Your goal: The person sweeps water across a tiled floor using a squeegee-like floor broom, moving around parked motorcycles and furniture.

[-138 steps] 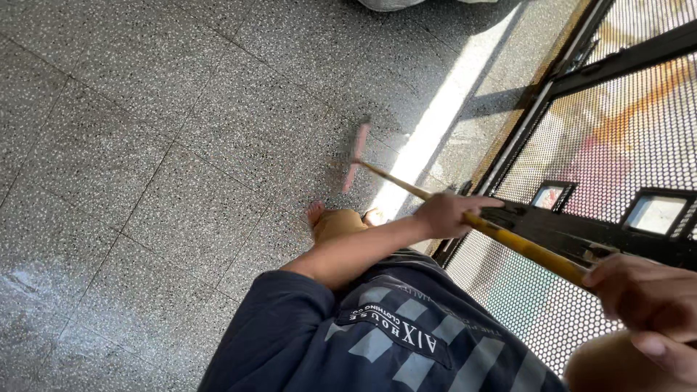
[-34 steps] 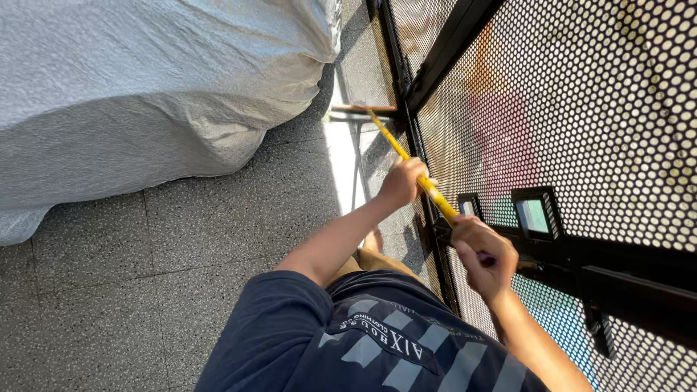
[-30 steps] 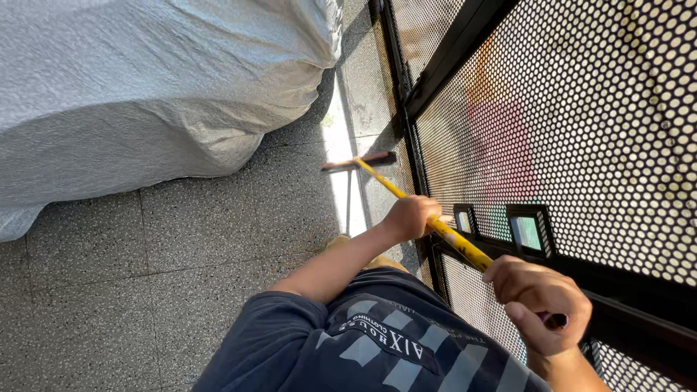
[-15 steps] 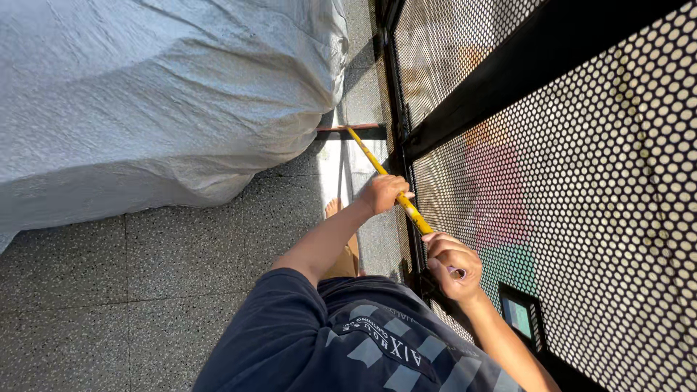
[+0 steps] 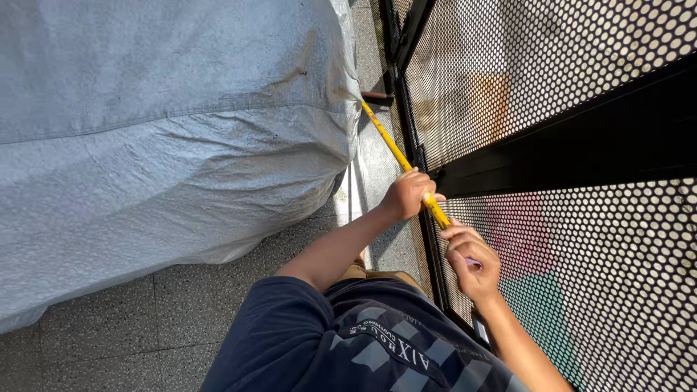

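Observation:
My left hand (image 5: 409, 193) grips the middle of a long yellow broom handle (image 5: 387, 141). Just behind it, my right hand (image 5: 472, 258) is closed around the handle's near end. The handle slants away from me along a narrow strip of floor. Its reddish-brown broom head (image 5: 377, 96) rests on the speckled floor in the gap between a grey covered vehicle (image 5: 167, 131) and a black perforated metal gate (image 5: 552, 145). Part of the head is hidden by the cover's edge.
The grey cover bulges over most of the left side. The black gate with its thick frame bars (image 5: 581, 138) runs close along the right. A band of sunlight (image 5: 353, 196) lies on the terrazzo floor (image 5: 145, 319) between them.
I have stepped forward along the gate. The broom head has been pushed farther away into the gap beside the cover. Both hands stay on the handle.

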